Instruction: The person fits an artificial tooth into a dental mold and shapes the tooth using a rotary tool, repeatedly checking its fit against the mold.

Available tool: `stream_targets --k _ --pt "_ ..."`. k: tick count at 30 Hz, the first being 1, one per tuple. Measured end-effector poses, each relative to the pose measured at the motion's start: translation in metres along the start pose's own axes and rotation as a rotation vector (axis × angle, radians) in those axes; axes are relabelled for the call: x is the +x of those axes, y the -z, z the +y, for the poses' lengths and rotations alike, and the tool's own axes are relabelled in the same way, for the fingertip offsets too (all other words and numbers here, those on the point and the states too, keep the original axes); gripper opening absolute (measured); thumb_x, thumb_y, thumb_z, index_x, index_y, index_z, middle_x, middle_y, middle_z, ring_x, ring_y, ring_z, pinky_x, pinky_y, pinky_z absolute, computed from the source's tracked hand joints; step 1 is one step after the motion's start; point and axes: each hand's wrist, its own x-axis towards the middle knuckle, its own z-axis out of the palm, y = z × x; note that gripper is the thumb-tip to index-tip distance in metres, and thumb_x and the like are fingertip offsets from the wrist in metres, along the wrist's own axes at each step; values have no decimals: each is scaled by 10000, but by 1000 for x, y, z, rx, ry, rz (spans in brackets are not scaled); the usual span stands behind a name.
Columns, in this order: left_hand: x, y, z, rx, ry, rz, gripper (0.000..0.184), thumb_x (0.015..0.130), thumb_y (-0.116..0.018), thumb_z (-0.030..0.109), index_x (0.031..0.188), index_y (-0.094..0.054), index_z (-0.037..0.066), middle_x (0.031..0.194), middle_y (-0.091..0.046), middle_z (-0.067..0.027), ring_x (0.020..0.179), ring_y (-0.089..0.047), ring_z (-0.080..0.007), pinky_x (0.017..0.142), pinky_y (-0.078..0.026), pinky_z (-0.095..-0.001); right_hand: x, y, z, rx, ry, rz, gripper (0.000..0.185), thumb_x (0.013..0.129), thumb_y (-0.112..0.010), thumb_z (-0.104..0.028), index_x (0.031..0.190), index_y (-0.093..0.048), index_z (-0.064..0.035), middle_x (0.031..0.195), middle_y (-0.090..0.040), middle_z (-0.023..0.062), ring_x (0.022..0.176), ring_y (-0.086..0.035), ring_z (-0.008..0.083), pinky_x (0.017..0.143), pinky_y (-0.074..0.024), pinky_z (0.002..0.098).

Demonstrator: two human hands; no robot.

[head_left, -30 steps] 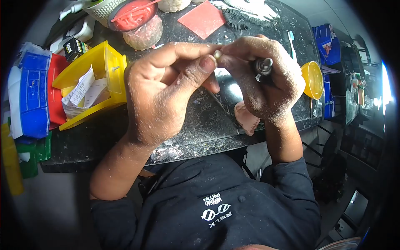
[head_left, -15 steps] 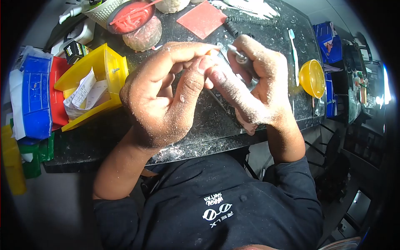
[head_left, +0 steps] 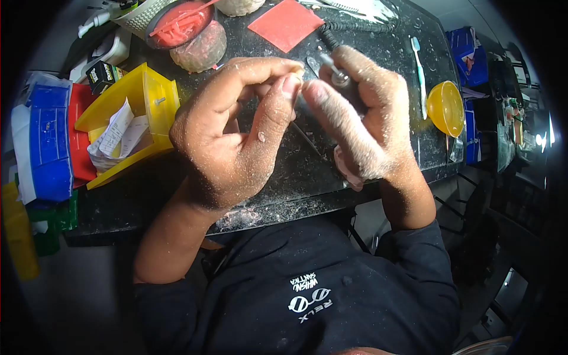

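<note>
Dust coats both of my hands. My left hand (head_left: 239,124) is closed, thumb and forefinger pinching a small cream-coloured piece (head_left: 300,71); most of it is hidden, so its kind is unclear. In my right hand (head_left: 370,112) is a rotary handpiece (head_left: 340,78), its metal nose showing between forefinger and thumb and pointing up and left. The right thumb lies close to the left fingertips, beside the small piece. A pinkish lump (head_left: 348,168) shows under the right palm, partly hidden.
A dusty black table (head_left: 284,171) lies under my hands. On it are a pink sheet (head_left: 286,26), a coiled black cord (head_left: 355,28), a toothbrush (head_left: 419,74), a yellow bowl (head_left: 445,109), a dark bowl of pink strips (head_left: 180,25), and a yellow bin (head_left: 160,127) with papers.
My right thumb has drawn slightly away from the left fingertips, leaving a small gap. More of the cream piece shows. The handpiece's nose has turned a little.
</note>
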Motion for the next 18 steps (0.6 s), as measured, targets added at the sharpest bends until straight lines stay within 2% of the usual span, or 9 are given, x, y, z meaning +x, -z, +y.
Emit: stream_targets --k 1,2,5,8,10,14,17,18 --pt "0 -1 1 0 1 0 178 1024 -540 -72 1181 -613 -119 1100 -710 -183 878 -689 -158 803 -567 -256 -1 -1 8 -109 170 23 229 861 -763 -55 1056 -664 14 799 -555 112 671 -527 161 572 -445 285" --pt "1 -3 1 -54 -16 0 175 1029 -541 -58 1178 -614 -114 1096 -710 -182 860 -678 -149 784 -560 -256 -2 -2 17 -222 338 65 318 836 -769 26 1142 -692 -4 859 -575 139 694 -556 191 589 -471 292" --pt "2 -2 0 -156 -24 -7 174 1036 -546 -30 1178 -619 -102 1096 -710 -184 855 -672 -145 779 -556 -262 -2 2 24 -233 487 36 495 794 -776 88 1254 -701 -77 936 -590 171 722 -597 242 632 -509 313" --pt "4 -2 -2 -225 -26 -9 178 1036 -561 -11 1180 -628 -91 1110 -708 -186 872 -678 -152 802 -561 -269 -2 2 13 -179 392 37 386 841 -782 40 1213 -694 -16 901 -602 117 741 -591 179 670 -500 291" --pt "7 -1 -3 -248 -37 -4 180 1034 -571 -5 1181 -634 -87 1121 -708 -187 877 -680 -156 811 -563 -269 3 8 -5 94 -133 -62 229 903 -776 -49 1085 -674 47 872 -612 50 782 -567 97 711 -480 246" --pt "8 -1 -3 -208 -58 8 187 1018 -602 -5 1181 -650 -83 1128 -711 -190 879 -686 -168 809 -571 -280 2 2 -2 154 -140 13 220 932 -769 -122 958 -633 49 856 -608 8 815 -535 43 718 -459 213" --pt "6 -1 -1 -308 -1 29 197 1005 -619 -10 1187 -650 -82 1114 -713 -192 854 -688 -172 774 -576 -287 2 6 -5 148 -176 -15 215 934 -769 -120 967 -632 41 860 -623 4 848 -554 40 744 -468 204" --pt "5 0 0 -368 33 22 206 999 -625 -13 1192 -647 -81 1104 -714 -191 836 -687 -172 754 -577 -288 2 7 -4 132 -188 -26 229 934 -768 -117 1030 -650 54 906 -638 38 867 -588 74 764 -489 224"
